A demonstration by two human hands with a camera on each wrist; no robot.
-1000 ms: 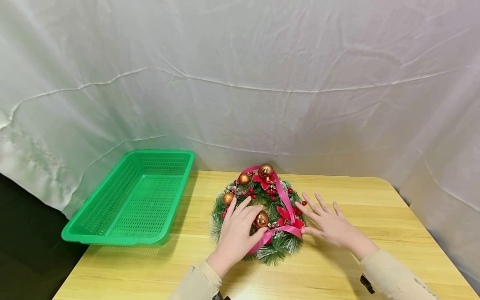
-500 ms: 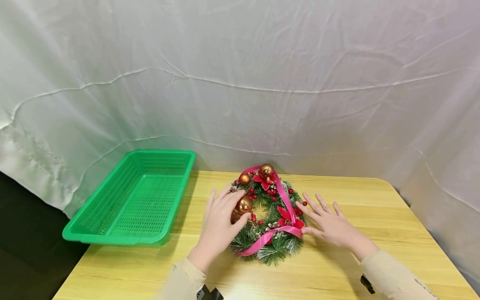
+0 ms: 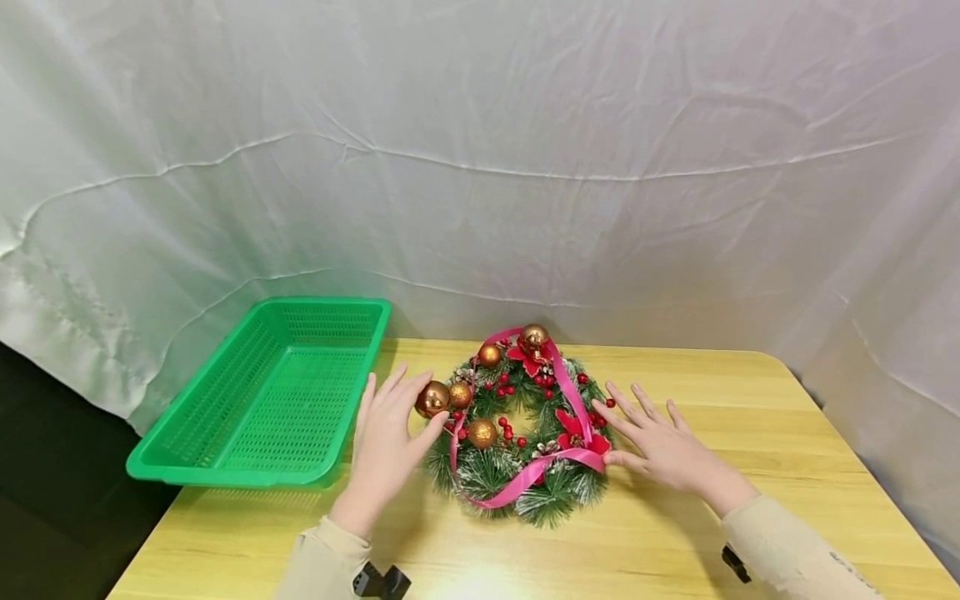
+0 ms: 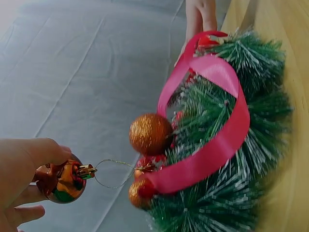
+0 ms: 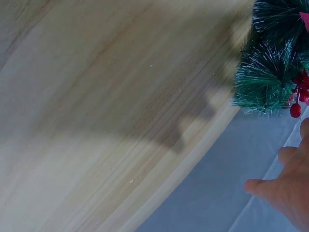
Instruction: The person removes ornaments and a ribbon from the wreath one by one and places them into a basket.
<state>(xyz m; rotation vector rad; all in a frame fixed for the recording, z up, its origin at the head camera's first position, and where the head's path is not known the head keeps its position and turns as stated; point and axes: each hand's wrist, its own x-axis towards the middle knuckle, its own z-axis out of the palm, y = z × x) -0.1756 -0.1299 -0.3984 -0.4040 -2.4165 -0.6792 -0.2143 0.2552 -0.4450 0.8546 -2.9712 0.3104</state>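
A green wreath [image 3: 487, 475] with frosted needles lies on the table, trimmed with a pink ribbon [image 3: 517, 485], red flowers, berries and copper baubles. My left hand [image 3: 386, 442] pinches a shiny copper bauble [image 3: 432, 400] at the wreath's left side. In the left wrist view a thin gold loop [image 4: 113, 174] runs from that bauble's cap to the wreath. Two glittery baubles sit nearby, one of them the glittery bauble [image 3: 482, 433] low on the left. My right hand [image 3: 667, 450], fingers spread and straight, touches the wreath's right edge by a red flower [image 3: 581, 433].
A green plastic basket [image 3: 330, 467] with perforated sides stands at the left of the wooden table [image 3: 735, 400]. A pale grey cloth [image 3: 480, 233] hangs behind. Another shiny bauble [image 3: 534, 337] sits at the wreath's far side.
My left hand has moved left from the wreath's middle, carrying the shiny bauble out past its left edge. The glittery baubles there came into sight. My right hand has stayed in place.
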